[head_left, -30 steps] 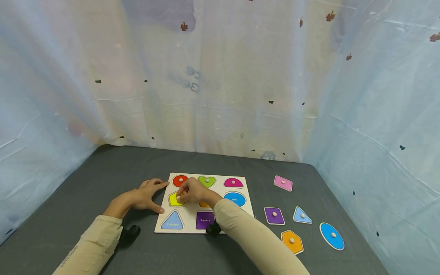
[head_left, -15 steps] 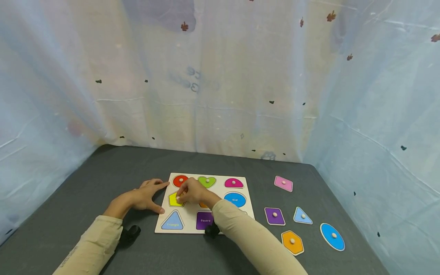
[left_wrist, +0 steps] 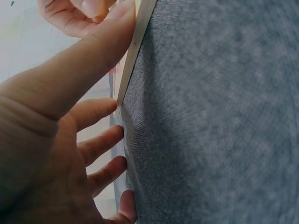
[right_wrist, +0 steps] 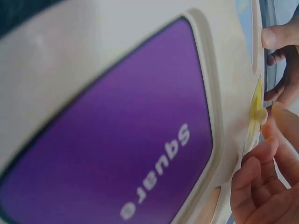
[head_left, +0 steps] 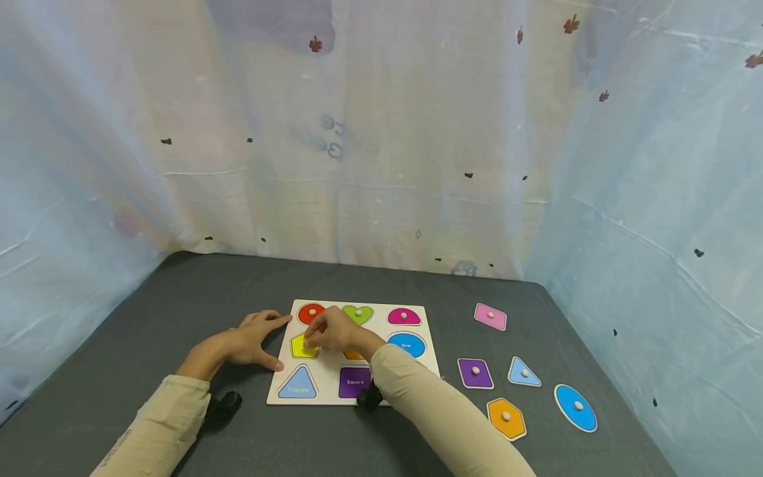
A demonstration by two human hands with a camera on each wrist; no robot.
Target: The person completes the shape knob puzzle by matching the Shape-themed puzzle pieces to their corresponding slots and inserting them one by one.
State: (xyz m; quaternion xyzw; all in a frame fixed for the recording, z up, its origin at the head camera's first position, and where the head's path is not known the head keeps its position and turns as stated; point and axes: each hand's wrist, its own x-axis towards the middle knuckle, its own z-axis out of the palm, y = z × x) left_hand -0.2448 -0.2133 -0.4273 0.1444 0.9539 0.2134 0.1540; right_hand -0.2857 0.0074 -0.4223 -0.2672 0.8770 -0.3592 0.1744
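Observation:
A white wooden shape puzzle board (head_left: 327, 387) lies on the dark cloth, with "Triangle", "Square" and "Oval" recesses showing. My left hand (head_left: 253, 341) has its fingers spread beside the board; thumb and index finger touch its left edge (left_wrist: 135, 42). Over the middle-left recess, my right hand (head_left: 340, 333) pinches the small knob (right_wrist: 262, 115) of a yellow pentagon puzzle piece (head_left: 301, 347), which lies in the board. A red circle (head_left: 310, 313), a green heart (head_left: 361, 315) and a magenta half circle (head_left: 404, 317) sit in the back row. My right forearm covers the front-right corner.
Right of the board lie loose knobbed pieces: a pink parallelogram (head_left: 491, 317), a purple square (head_left: 475, 374), a light-blue triangle (head_left: 524, 372), an orange hexagon (head_left: 506, 419) and a blue oval (head_left: 575, 409). A pale patterned curtain (head_left: 381, 132) hangs behind the table.

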